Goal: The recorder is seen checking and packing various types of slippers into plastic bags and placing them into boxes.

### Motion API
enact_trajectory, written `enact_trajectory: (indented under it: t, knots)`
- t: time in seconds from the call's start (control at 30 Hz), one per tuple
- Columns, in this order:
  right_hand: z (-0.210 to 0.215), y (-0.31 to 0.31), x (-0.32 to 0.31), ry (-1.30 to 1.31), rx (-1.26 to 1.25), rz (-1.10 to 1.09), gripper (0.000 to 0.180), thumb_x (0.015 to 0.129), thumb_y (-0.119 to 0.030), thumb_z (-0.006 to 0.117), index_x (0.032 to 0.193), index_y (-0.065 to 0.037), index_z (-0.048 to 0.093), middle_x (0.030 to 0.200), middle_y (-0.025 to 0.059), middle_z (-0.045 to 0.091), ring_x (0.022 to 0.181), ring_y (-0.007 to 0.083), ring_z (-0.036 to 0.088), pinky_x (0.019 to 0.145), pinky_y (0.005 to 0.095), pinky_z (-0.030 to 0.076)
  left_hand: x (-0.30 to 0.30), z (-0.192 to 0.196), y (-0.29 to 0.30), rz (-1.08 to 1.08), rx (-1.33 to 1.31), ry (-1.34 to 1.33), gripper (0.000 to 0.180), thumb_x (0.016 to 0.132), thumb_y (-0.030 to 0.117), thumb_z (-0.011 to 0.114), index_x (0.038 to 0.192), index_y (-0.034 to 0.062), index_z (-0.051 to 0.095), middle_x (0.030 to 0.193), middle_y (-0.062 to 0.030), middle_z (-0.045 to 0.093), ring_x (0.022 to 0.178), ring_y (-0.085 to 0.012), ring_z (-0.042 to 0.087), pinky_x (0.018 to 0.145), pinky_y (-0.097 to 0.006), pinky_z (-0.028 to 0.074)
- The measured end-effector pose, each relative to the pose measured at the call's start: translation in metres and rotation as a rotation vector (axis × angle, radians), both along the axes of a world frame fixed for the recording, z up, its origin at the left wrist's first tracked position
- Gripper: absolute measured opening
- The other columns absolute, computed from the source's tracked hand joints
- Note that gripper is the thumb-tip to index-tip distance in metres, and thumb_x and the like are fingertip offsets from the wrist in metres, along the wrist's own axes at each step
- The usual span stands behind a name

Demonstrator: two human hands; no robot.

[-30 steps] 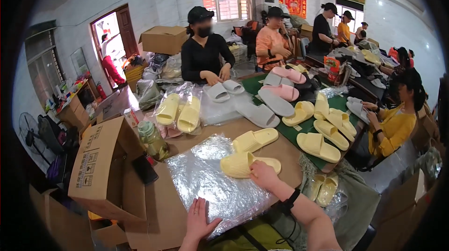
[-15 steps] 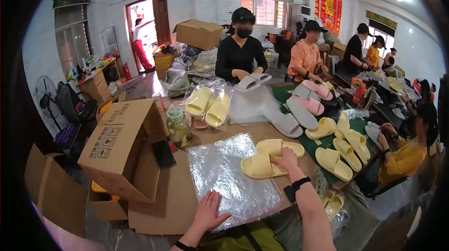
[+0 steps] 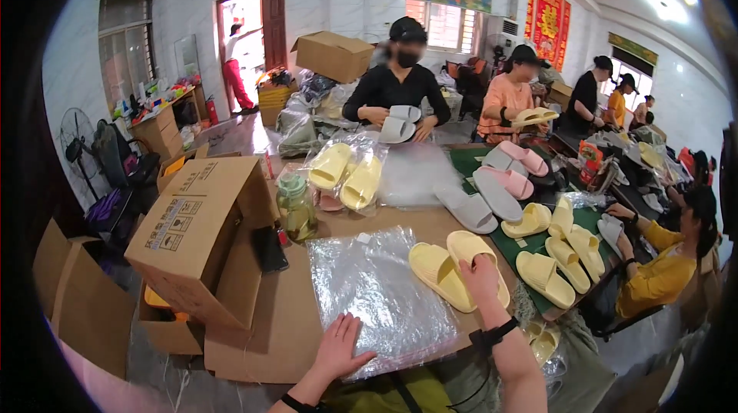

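Observation:
My left hand [image 3: 338, 348] lies flat, fingers stretched out, on the near part of a stack of clear plastic bags [image 3: 369, 274]. My right hand [image 3: 481, 278] is closed on the right one of two pale yellow slide slippers [image 3: 470, 245], gripping it near its strap; the fingertips are partly hidden. Its mate, the left yellow slipper [image 3: 437, 273], lies close alongside, partly over the bags' right edge. Both have their toe ends toward me and their heel ends pointing away.
An open cardboard box [image 3: 196, 236], a dark phone [image 3: 268, 249] and a lidded jar [image 3: 296, 209] stand left. Behind are bagged yellow slippers [image 3: 360, 182] and grey slippers [image 3: 467, 209]; more yellow slippers [image 3: 544, 276] lie right. A person in black opposite holds grey slippers [image 3: 398, 124].
The two yellow slippers have turned from lying sideways to pointing away from me, moving slightly right with my right hand. My left hand stays on the bags. The person opposite has raised the grey slippers.

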State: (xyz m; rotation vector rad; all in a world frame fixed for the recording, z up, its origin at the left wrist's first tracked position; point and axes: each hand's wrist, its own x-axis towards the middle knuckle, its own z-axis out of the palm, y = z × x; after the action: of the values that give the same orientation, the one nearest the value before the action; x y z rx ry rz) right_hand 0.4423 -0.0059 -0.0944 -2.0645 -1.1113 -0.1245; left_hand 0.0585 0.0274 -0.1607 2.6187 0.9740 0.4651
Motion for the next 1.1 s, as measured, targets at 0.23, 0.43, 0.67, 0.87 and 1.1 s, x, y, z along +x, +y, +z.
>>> enact_trajectory:
  t: [0.23,0.43,0.67,0.87,1.1]
  knots:
    - [-0.026,0.039,0.034,-0.116,-0.087,0.033,0.035,0.091,-0.035,0.063,0.092,-0.001,0.066,0.095,0.0195,0.063,0.095,0.0399,0.061,0.082,0.0485,0.050,-0.005,0.011,-0.013,0.007,-0.004,-0.026,0.092,0.084,0.059,0.065,0.145,-0.0039,0.038,0.150,-0.0284,0.038,0.142,-0.0452,0.030,0.118,-0.051,0.025]
    - [-0.052,0.037,0.071,0.019,-0.332,0.365,0.046,0.079,-0.034,0.068,0.111,-0.001,0.063,0.114,0.0242,0.061,0.108,0.0416,0.057,0.092,0.0483,0.048,0.000,-0.004,-0.012,-0.029,0.073,0.024,0.088,0.085,0.054,0.066,0.147,-0.0014,0.038,0.152,-0.0274,0.038,0.142,-0.0443,0.031,0.117,-0.052,0.026]
    - [-0.034,0.047,0.018,-0.078,-0.412,0.033,0.058,0.078,-0.047,0.073,0.117,-0.005,0.064,0.116,0.0184,0.061,0.112,0.0382,0.055,0.096,0.0471,0.048,-0.005,-0.008,-0.008,-0.004,0.032,0.004,0.086,0.085,0.051,0.068,0.146,-0.0021,0.040,0.153,-0.0269,0.037,0.143,-0.0443,0.029,0.117,-0.052,0.025]
    - [-0.066,0.054,0.041,-0.166,-0.266,-0.065,0.030,0.080,-0.033,0.070,0.092,-0.006,0.070,0.099,0.0165,0.067,0.095,0.0366,0.064,0.081,0.0470,0.054,0.002,-0.003,-0.007,-0.048,0.048,0.017,0.086,0.086,0.052,0.067,0.147,-0.0012,0.038,0.154,-0.0254,0.036,0.144,-0.0428,0.027,0.118,-0.051,0.024]
    - [-0.029,0.004,0.038,0.054,-0.001,-0.155,0.034,0.084,-0.033,0.068,0.084,0.000,0.064,0.091,0.0200,0.065,0.086,0.0407,0.063,0.075,0.0495,0.051,-0.003,-0.005,-0.013,-0.018,0.031,0.023,0.088,0.086,0.053,0.067,0.148,-0.0014,0.037,0.154,-0.0251,0.035,0.145,-0.0423,0.027,0.118,-0.052,0.023]
